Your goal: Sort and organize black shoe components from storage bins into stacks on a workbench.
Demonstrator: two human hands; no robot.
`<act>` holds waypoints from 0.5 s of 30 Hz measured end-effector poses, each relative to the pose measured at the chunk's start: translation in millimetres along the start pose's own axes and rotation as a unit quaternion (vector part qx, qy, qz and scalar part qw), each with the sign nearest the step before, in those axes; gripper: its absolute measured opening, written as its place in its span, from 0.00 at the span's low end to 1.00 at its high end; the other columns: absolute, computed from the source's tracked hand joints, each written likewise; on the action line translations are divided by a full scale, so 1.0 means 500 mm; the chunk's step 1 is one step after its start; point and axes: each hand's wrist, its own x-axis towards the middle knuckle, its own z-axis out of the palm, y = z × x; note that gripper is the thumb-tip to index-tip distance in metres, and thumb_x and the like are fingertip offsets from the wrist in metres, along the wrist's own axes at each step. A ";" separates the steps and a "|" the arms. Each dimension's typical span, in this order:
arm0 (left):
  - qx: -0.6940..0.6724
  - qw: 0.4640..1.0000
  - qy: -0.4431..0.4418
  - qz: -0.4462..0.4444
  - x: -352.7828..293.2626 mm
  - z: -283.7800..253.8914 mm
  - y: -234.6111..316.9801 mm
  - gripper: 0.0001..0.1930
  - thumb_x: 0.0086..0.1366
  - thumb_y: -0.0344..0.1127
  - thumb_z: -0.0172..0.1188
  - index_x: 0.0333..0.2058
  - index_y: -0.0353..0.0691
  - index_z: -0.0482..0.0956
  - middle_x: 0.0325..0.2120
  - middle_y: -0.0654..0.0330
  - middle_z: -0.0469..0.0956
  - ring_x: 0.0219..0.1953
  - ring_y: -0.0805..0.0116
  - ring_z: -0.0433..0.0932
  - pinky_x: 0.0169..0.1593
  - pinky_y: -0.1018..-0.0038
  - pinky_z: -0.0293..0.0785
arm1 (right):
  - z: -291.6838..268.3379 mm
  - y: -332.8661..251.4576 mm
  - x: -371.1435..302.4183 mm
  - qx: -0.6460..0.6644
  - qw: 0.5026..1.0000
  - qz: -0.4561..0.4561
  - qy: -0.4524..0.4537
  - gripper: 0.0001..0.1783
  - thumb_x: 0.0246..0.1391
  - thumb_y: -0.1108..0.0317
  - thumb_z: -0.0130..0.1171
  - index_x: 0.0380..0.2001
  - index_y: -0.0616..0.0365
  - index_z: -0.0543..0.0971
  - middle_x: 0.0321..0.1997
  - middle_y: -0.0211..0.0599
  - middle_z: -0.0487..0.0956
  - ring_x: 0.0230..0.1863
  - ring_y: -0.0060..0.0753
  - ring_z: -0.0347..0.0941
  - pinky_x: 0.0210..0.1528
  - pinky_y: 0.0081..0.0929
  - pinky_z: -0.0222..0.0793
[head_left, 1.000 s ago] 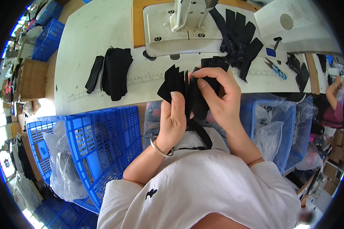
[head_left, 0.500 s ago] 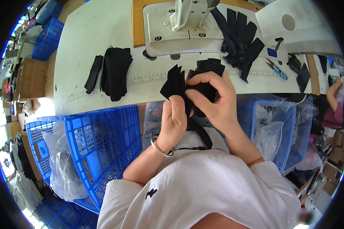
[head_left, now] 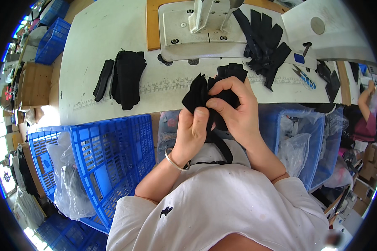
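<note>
My left hand (head_left: 192,127) is closed around a bundle of black fabric strips (head_left: 194,94), its thumb pressed on the lower part. Close against it on the right, my right hand (head_left: 237,106) grips a second black fabric bundle (head_left: 231,72), with thumb and forefinger pinching near the first one. Both bundles are held over the table's front edge, and their lower ends are partly hidden by my hands. Further left on the white table (head_left: 163,85) lie a stack of black fabric pieces (head_left: 128,79) and a narrower black piece (head_left: 102,80).
A sewing machine (head_left: 203,31) stands at the back, with fanned black strips (head_left: 266,39) to its right. Blue-handled scissors (head_left: 304,78) lie beyond those. Below the table edge are a blue crate (head_left: 107,163) at left and a blue bin (head_left: 318,146) at right.
The bundle in my left hand has shifted slightly right, closer to my right hand. My right thumb and forefinger have drawn together into a pinch.
</note>
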 end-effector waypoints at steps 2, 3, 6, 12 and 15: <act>-0.011 1.000 0.000 -0.018 0.003 0.004 0.007 0.16 0.75 0.43 0.45 0.40 0.34 0.72 0.25 0.68 0.72 0.24 0.82 0.67 0.25 0.82 0.64 | 0.000 0.001 -0.001 0.018 1.000 0.008 -0.002 0.08 0.46 0.69 0.68 0.29 0.56 0.78 0.34 0.32 0.76 0.42 0.36 0.68 0.47 0.29 0.64; -0.016 0.999 -0.019 -0.029 0.004 0.001 0.004 0.18 0.75 0.45 0.43 0.44 0.34 0.71 0.26 0.66 0.73 0.24 0.81 0.68 0.26 0.82 0.65 | -0.001 0.002 -0.002 0.019 1.000 0.008 -0.007 0.08 0.47 0.70 0.68 0.30 0.57 0.78 0.35 0.32 0.76 0.42 0.36 0.68 0.47 0.29 0.63; -0.001 0.996 -0.069 -0.048 0.004 -0.018 0.004 0.22 0.75 0.49 0.41 0.49 0.34 0.71 0.28 0.64 0.75 0.25 0.79 0.71 0.26 0.81 0.67 | 0.002 0.005 -0.004 0.038 0.999 0.016 0.004 0.09 0.48 0.72 0.65 0.34 0.58 0.77 0.36 0.32 0.76 0.42 0.35 0.68 0.47 0.28 0.63; -0.077 0.993 -0.066 -0.065 0.003 -0.013 -0.001 0.23 0.74 0.52 0.41 0.50 0.36 0.69 0.35 0.62 0.75 0.30 0.77 0.74 0.30 0.80 0.70 | 0.003 0.003 -0.006 0.064 0.996 -0.001 0.069 0.10 0.50 0.76 0.60 0.38 0.59 0.76 0.41 0.39 0.73 0.40 0.35 0.71 0.42 0.27 0.68; -0.055 0.996 -0.064 -0.019 0.001 0.000 0.008 0.21 0.75 0.49 0.41 0.52 0.37 0.67 0.35 0.63 0.74 0.31 0.78 0.73 0.30 0.80 0.69 | -0.008 -0.012 0.000 0.019 0.999 -0.024 0.020 0.10 0.47 0.77 0.62 0.36 0.59 0.78 0.40 0.41 0.73 0.41 0.37 0.71 0.41 0.27 0.68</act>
